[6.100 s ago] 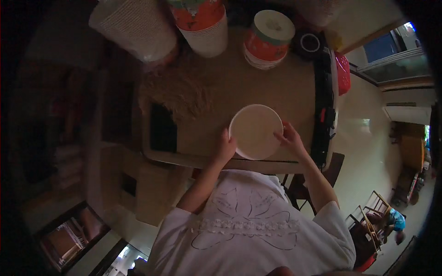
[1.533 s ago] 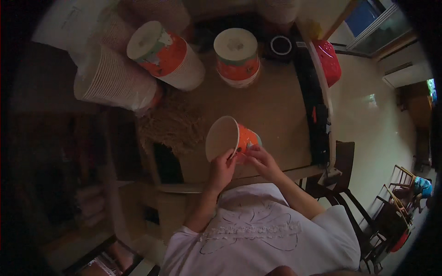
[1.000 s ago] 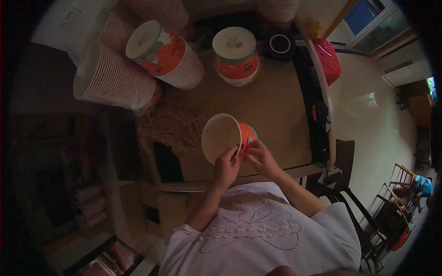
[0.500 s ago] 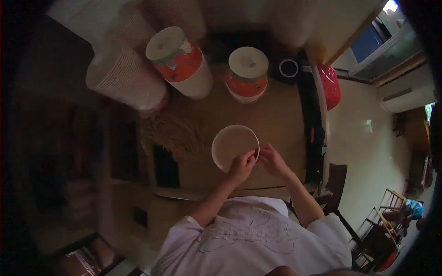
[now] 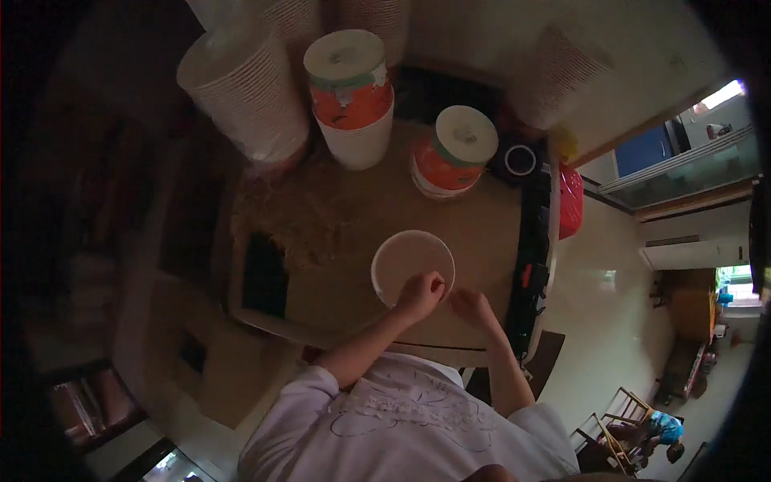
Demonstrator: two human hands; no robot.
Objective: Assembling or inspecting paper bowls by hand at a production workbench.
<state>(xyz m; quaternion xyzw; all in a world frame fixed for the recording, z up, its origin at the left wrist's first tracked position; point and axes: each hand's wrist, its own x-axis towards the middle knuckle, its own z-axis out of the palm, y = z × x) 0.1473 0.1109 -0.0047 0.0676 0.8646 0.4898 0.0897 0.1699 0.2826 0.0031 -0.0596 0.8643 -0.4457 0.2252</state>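
A round white paper tub [image 5: 401, 255] stands mouth up on the table before me. Over its near right rim is my left hand [image 5: 421, 297], closed, thumb pressed against the fingers. Just outside that rim, close to the left one, my right hand [image 5: 474, 309] has its fingers drawn together in a pinch. Whatever either hand holds is too small and dim to make out. Beyond the tub stands an orange, white and green tub [image 5: 450, 173], upside down. Farther left, another orange and green tub [image 5: 351, 103] sits inverted on a white stack [image 5: 359, 143].
Tall nested white tubs [image 5: 241, 96] in clear plastic rise at the back left. A tan fibrous bundle [image 5: 297, 221] lies on the table [image 5: 345, 297]. At the table's right edge are a dark roll [image 5: 519, 161] and a red plastic thing [image 5: 570, 201]. A person [image 5: 665, 427] sits far right.
The view has shifted, so everything sits differently in the picture. My right hand has moved slightly toward me along the outside of the rim; my left hand stays over it.
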